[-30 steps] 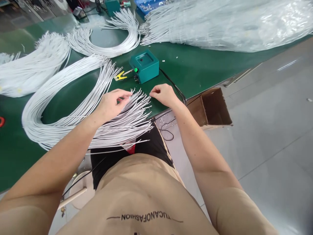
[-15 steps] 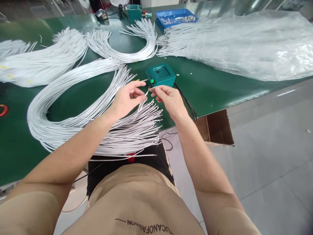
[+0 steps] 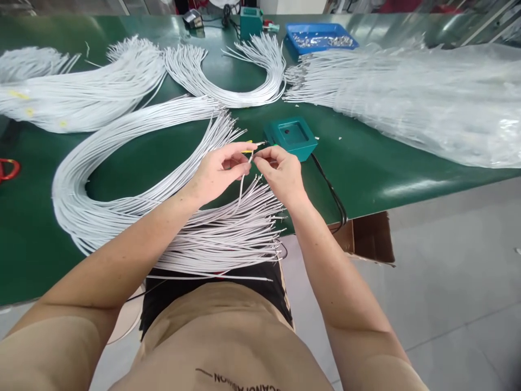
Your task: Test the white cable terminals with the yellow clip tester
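Between thumb and fingers, my left hand (image 3: 222, 169) pinches a white cable (image 3: 242, 187) close to its end. My right hand (image 3: 280, 171) meets it there, thumb and forefinger pressed together at the cable's tip; anything small between them is hidden. Just beyond the fingers sits a small teal machine (image 3: 293, 136), with a thin metal part sticking out of its left side near my left fingertips. Below and to the left lies a looped bundle of white cables (image 3: 69, 179), its loose ends fanned out under my hands.
More white cable bundles (image 3: 244, 98) lie at the back and left. Clear plastic (image 3: 427, 103) wraps a large bundle on the right. A blue tray (image 3: 321, 32) holds small metal pieces. A black cord (image 3: 331, 190) runs off the table's front edge above a cardboard box (image 3: 372, 239).
The camera view has shifted, so the table's things appear farther right. My hands have come slightly back from the machine, and the fingertips stay together at the cable's end.
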`<state>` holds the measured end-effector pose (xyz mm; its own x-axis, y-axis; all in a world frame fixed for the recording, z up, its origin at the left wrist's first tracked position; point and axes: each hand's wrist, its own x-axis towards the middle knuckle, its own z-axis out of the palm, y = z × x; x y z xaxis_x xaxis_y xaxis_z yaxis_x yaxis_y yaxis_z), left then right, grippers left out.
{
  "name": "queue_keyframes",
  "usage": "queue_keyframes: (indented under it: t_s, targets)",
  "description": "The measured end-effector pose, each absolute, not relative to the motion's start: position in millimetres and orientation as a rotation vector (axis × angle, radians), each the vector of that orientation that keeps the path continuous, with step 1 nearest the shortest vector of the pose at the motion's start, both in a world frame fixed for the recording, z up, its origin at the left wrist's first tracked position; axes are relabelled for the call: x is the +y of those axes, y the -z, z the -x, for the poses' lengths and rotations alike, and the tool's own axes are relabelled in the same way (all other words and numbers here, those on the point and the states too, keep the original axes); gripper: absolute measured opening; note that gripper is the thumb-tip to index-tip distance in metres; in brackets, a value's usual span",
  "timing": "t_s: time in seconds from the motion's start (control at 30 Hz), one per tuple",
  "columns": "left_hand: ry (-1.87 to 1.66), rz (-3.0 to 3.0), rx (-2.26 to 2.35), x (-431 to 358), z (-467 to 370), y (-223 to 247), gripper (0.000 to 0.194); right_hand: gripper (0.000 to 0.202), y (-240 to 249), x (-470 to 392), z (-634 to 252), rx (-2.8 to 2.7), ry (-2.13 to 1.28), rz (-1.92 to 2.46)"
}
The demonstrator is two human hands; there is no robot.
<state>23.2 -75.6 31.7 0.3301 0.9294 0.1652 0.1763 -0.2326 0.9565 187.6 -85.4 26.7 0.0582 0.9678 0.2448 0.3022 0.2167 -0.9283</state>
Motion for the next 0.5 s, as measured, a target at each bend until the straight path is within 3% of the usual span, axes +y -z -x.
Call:
queue_keyframes:
  t_s: [0.27,0.5]
  targets:
    - [-1.008,-1.59,1.054,-55.5,-11.4,-27.0,0.039,0.018,-33.6,-62.5,-185.4,-1.414,-1.031,1.233]
    - [-1.029,-1.635,1.117,-44.4,-8.3,-24.1,0.039,0.01,-24.6,-43.5,-176.9,-1.522,-0.957,1.215]
